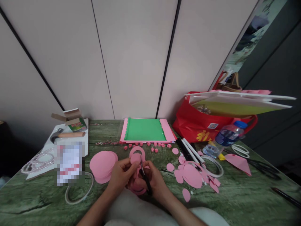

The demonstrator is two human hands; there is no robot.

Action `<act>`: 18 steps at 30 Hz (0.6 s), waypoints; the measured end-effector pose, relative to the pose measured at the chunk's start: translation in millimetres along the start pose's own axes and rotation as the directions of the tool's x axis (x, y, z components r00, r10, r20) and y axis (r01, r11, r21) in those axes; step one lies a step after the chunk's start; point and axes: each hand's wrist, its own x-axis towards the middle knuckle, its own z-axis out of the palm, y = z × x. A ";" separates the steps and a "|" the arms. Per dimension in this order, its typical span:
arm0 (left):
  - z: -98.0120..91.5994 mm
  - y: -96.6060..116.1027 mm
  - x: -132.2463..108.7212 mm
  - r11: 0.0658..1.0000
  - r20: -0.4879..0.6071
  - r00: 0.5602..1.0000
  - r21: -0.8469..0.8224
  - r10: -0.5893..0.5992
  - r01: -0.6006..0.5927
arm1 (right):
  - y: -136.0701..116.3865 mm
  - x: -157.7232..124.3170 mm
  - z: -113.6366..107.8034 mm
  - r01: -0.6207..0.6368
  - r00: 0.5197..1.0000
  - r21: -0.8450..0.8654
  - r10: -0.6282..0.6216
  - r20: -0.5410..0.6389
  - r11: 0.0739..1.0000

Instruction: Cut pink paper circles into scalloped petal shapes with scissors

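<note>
My left hand (121, 175) pinches a piece of pink paper (135, 158) between thumb and fingers, near the table's front edge. In my right hand (155, 180) is a pair of dark-handled scissors (146, 182), with the blades pointing up against the paper's right side. A curved strip of pink paper (137, 149) shows just beyond the blades, and more pink paper lies under the hands, partly hidden. Left of my left hand is a stack of pink paper discs (103, 166). Small rolled pink paper pieces (152, 150) sit in a row beyond the hands.
Pink paper scraps (192, 177) lie to the right, beside a tape roll (221, 171), white pens (191, 150) and a water bottle (225, 136). A red bag (188, 122) stands behind them. Green sheet (145, 129) at the back; another tape roll (68, 198) and a wooden-handled tool (71, 135) at left.
</note>
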 end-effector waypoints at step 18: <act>-3.6 0.8 0.8 1.000 -0.035 0.999 0.000 0.026 -0.026 | -0.7 -0.6 -1.3 -0.112 0.991 0.012 0.113 -0.065 0.994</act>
